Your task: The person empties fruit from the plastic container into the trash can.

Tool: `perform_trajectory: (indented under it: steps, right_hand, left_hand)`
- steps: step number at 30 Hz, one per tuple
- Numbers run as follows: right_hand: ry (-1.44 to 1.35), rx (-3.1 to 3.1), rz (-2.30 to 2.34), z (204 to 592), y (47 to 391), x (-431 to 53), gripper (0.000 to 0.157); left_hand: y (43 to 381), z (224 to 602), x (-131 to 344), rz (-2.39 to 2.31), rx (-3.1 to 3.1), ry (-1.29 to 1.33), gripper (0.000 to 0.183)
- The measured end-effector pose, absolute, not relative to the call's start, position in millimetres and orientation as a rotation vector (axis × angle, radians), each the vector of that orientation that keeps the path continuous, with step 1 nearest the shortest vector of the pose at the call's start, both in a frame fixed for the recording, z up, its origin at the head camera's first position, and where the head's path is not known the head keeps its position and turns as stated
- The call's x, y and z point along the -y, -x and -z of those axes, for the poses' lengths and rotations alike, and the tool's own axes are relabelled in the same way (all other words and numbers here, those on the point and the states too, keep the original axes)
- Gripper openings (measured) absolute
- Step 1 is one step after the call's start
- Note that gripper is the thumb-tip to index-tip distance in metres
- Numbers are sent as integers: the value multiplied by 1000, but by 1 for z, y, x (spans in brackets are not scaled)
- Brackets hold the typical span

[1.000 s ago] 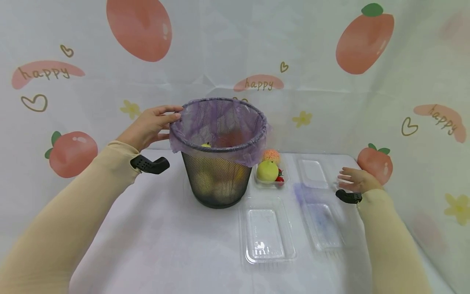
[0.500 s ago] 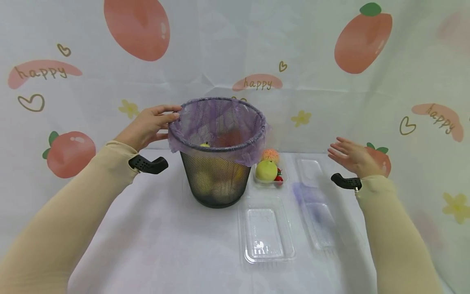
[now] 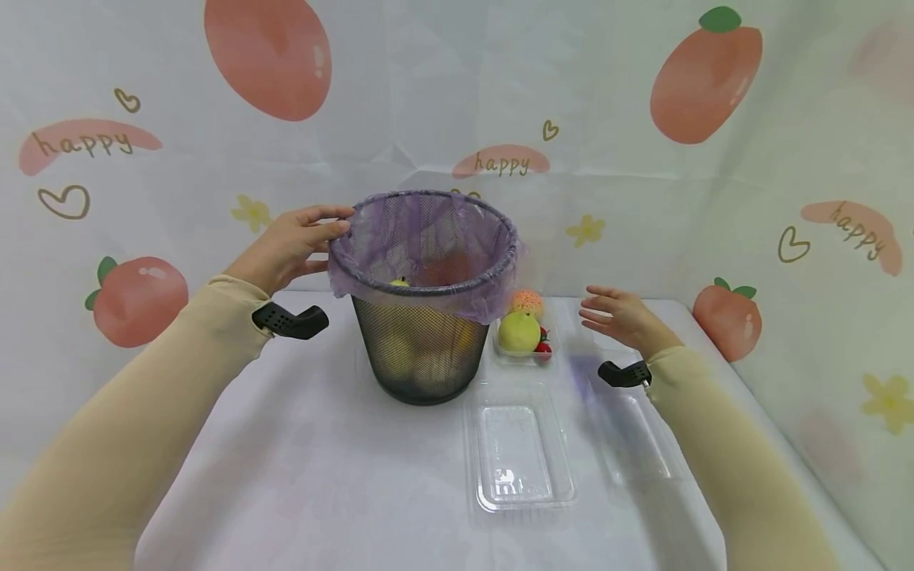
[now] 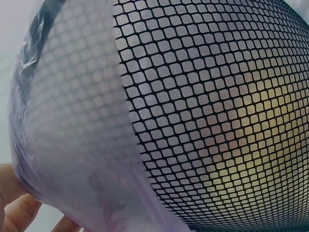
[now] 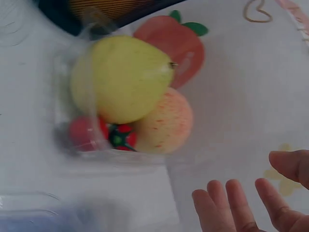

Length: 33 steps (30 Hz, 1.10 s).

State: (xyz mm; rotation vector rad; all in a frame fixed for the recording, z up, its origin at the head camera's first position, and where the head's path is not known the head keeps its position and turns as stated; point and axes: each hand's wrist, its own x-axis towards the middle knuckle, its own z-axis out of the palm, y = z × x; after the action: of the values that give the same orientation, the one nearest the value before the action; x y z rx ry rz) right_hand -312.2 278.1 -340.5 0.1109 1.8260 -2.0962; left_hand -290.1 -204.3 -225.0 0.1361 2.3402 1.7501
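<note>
My left hand holds the left rim of a black mesh wastebasket, its fingertips at the purple bag lining. Through the mesh show yellow and reddish shapes like fruit, and one yellow tip shows inside. On the right, my right hand is raised over the table with fingers loosely spread, holding nothing. Nearest to it, a clear plastic tray carries a yellow pear, a pinkish-orange peach and small red fruits with a green leafy top.
A bare clear plastic container lies in front of the fruit tray. Another clear container lies farther right, partly behind the right arm, with a bluish-purple film around it. A printed white cloth hangs behind the table.
My right hand has risen from the table's right side, then moved left and a little down toward the fruit tray. The left hand and wastebasket stay in place.
</note>
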Motion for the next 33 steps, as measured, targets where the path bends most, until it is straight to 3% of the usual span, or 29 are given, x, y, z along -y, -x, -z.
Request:
perform_trajectory:
  steps: [12,33]
  right_hand:
    - [-143,-2060,1776,363,316,-247,58]
    - [-378,-1984,1683,392,340,-224,67]
  left_hand:
    - [289,225,205,-1768,-2328,-142,53]
    - [292,227,202,-1774,-2365,-102,52]
